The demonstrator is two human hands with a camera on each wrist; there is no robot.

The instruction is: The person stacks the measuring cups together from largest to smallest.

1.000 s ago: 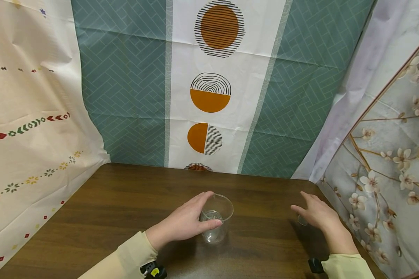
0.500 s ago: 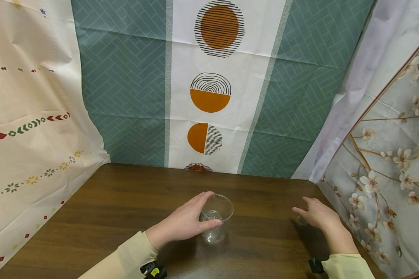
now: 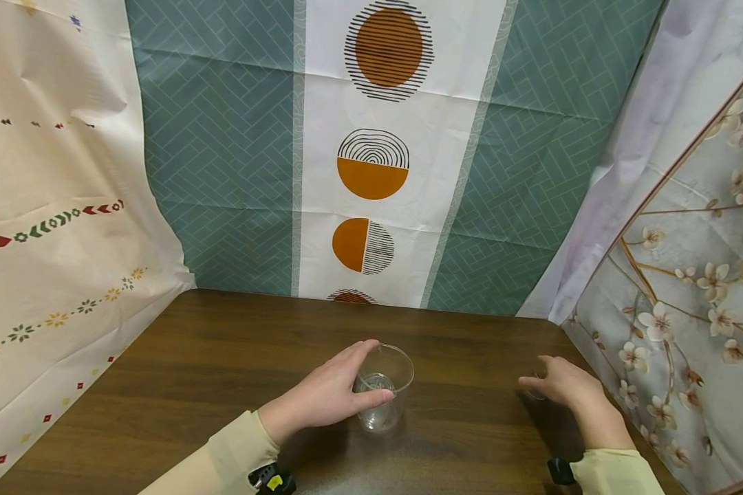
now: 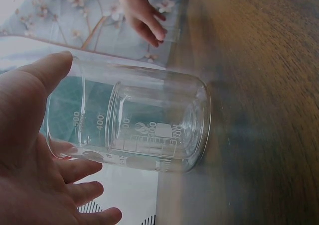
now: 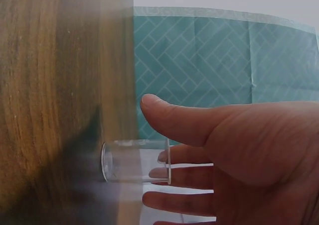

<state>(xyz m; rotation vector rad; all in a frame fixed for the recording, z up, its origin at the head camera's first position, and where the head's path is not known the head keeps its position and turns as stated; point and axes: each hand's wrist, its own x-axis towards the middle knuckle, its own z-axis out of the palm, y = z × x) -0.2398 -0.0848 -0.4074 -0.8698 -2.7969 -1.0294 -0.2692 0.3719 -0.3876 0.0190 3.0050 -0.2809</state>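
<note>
A large clear glass beaker [image 3: 399,397] with white volume marks stands upright on the table, and a smaller beaker [image 4: 144,118] sits inside it. My left hand [image 3: 322,392] holds the large beaker near its rim, thumb on one side and fingers on the other. Far to the right, my right hand [image 3: 566,385] is beside a small clear glass beaker [image 5: 132,161], mostly hidden by the hand in the head view. In the right wrist view its fingers extend behind that small beaker's rim, and the thumb stands apart from the glass.
The brown wooden table [image 3: 223,364] carries the glassware. A teal and white patterned cloth [image 3: 235,172] hangs along its back edge. Cream cloth [image 3: 49,275] borders the left side, and floral cloth [image 3: 687,330] borders the right, close to my right hand.
My right hand has lowered slightly around the small beaker, its fingers drawing nearer. The left hand and the large beaker have stayed in place.
</note>
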